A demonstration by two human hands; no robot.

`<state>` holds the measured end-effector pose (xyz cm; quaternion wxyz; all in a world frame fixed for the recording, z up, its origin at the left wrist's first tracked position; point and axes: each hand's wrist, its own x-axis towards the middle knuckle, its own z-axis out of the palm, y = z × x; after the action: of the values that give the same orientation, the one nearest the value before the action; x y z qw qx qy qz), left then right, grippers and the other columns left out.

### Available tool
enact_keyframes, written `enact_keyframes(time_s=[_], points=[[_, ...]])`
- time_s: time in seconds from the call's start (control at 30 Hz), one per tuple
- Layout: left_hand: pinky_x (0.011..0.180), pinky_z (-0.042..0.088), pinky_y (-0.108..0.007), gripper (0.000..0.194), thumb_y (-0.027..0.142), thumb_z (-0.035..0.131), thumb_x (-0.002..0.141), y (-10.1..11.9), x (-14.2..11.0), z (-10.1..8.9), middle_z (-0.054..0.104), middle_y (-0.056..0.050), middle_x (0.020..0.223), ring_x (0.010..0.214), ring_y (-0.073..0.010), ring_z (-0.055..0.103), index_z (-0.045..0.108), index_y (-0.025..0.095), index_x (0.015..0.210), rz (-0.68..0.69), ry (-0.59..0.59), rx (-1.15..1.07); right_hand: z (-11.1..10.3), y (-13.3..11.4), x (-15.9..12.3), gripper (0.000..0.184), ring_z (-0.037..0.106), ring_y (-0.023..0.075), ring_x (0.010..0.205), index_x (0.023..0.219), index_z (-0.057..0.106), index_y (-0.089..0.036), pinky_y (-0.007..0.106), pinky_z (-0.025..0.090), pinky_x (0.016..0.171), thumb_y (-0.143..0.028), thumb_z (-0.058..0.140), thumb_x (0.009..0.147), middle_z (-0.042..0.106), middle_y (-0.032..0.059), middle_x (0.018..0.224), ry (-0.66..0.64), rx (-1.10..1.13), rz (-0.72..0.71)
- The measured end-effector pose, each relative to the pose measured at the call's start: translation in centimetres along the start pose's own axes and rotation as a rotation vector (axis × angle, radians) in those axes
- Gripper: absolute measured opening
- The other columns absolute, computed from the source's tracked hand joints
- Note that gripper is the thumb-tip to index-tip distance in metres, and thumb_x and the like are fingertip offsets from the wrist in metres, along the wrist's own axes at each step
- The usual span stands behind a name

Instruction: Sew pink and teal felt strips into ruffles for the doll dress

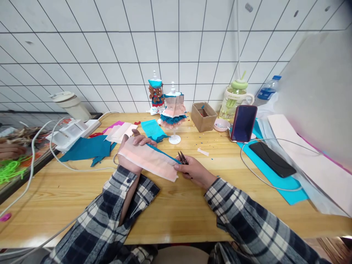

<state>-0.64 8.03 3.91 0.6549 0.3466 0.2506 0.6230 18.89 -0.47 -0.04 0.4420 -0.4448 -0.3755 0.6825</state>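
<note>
A person in plaid sleeves holds a thin, slightly creased pale-pink strip [150,159], edged in blue, above a pale wood-grain bench [176,209]. The left hand [136,146] is clamped on the strip's far end, fingers curled over its top edge. The right hand [194,171] pinches the opposite end between thumb and fingers while gripping dark, pointed scissors [183,161]. Beyond the strip stands a small white dress form [173,113] in crinkled pink layers over a ruffled blue tier; a second form [156,91] wears brown ruffles. An open-topped cardboard box [205,123] sits near them, before white tiles.
</note>
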Motion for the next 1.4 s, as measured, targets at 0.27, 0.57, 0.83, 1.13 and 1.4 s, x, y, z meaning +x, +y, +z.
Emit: enact_keyframes(time_s=[0.27, 0.57, 0.83, 1.13, 1.4], points=[[0.097, 0.037, -0.029, 0.024, 0.042, 0.060, 0.086, 1.5, 1.3, -2.3, 0.064, 0.000, 0.096, 0.100, -0.0179, 0.053, 0.067, 0.020, 0.092, 0.547, -0.025, 0.869, -2.7, -1.1, -0.3, 0.010, 0.044, 0.0099, 0.061, 0.078, 0.059, -0.018, 0.023, 0.033, 0.058, -0.022, 0.062, 0.069, 0.051, -0.0054, 0.066, 0.257, -0.671, -0.351], [0.110, 0.023, -0.043, 0.018, 0.041, 0.072, 0.072, -2.3, -2.2, 1.3, 0.072, -0.003, 0.084, 0.092, -0.0230, 0.062, 0.074, 0.026, 0.081, 0.135, -0.815, 1.383, -1.7, -0.8, -1.2, 0.022, 0.048, 0.0097, 0.061, 0.094, 0.063, -0.019, 0.023, 0.037, 0.059, -0.031, 0.065, 0.075, 0.064, -0.0007, 0.081, 0.099, -0.755, -0.424], [0.099, 0.033, -0.041, 0.022, 0.043, 0.069, 0.073, -2.6, -1.9, 1.2, 0.069, -0.001, 0.067, 0.071, -0.0196, 0.058, 0.073, 0.022, 0.067, 0.072, -0.492, 1.306, -2.6, -0.6, -0.1, 0.020, 0.057, 0.0140, 0.070, 0.083, 0.063, -0.017, 0.027, 0.043, 0.066, -0.033, 0.065, 0.071, 0.064, 0.0003, 0.077, 0.168, -0.506, -0.299], [0.111, 0.015, -0.050, 0.042, 0.046, 0.082, 0.057, -1.2, -2.9, 1.5, 0.070, -0.005, 0.095, 0.105, -0.0299, 0.055, 0.075, 0.029, 0.095, 0.398, -0.434, 1.352, -1.6, -1.2, -1.2, 0.012, 0.055, 0.0124, 0.066, 0.081, 0.064, -0.019, 0.025, 0.042, 0.063, -0.030, 0.063, 0.075, 0.064, -0.0011, 0.074, 0.215, -0.667, -0.402], [0.055, 0.040, -0.029, 0.049, 0.060, 0.060, 0.079, -3.9, -7.6, 3.4, 0.056, -0.004, 0.054, 0.052, -0.0140, 0.049, 0.066, 0.016, 0.059, -0.333, -0.828, 0.777, -2.0, -0.9, -0.6, 0.039, 0.057, 0.0134, 0.066, 0.103, 0.057, -0.020, 0.026, 0.045, 0.060, -0.036, 0.070, 0.070, 0.060, -0.0023, 0.074, 0.475, -0.210, -0.364]])
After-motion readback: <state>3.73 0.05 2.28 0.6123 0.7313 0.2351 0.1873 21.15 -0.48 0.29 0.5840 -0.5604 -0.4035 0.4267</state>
